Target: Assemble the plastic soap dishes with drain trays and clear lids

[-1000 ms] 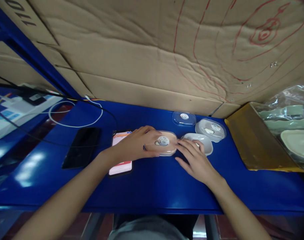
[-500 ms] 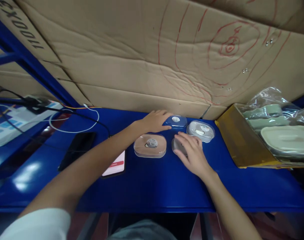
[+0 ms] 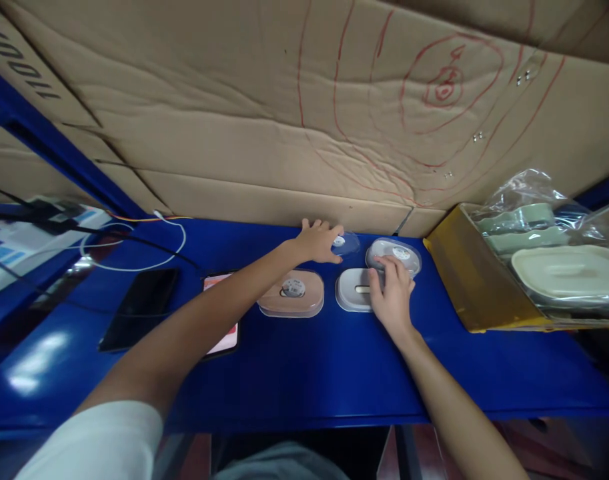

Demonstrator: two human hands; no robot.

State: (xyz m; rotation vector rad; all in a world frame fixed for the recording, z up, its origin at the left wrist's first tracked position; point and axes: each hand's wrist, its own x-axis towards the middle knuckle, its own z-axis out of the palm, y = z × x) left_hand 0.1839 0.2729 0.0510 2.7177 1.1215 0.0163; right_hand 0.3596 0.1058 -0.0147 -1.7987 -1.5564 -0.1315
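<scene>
Four flat, rounded plastic cases lie on the blue tabletop. My left hand (image 3: 320, 241) has its fingers spread at the left edge of the blue, see-through case (image 3: 350, 245) near the back, and the fingers do not close round it. My right hand (image 3: 393, 293) lies with its fingers stretched over the right part of the pale grey case (image 3: 348, 291). Its fingertips reach the near edge of the clear-lidded whitish case (image 3: 409, 253) behind. The peach-coloured case (image 3: 307, 300), with a round label, sits beneath and right of my left forearm.
A phone with a lit screen (image 3: 228, 341) lies partly under my left forearm. Farther left are a dark phone (image 3: 139, 310), a white cable (image 3: 177, 250) and black cables. At right stands an open cardboard box (image 3: 461, 280) holding pale green containers. A cardboard wall (image 3: 224, 147) rises behind.
The view has shifted slightly to the right. My right hand has slid right and back, uncovering more of the pale grey case. My left hand stays by the blue case, its fingers more spread.
</scene>
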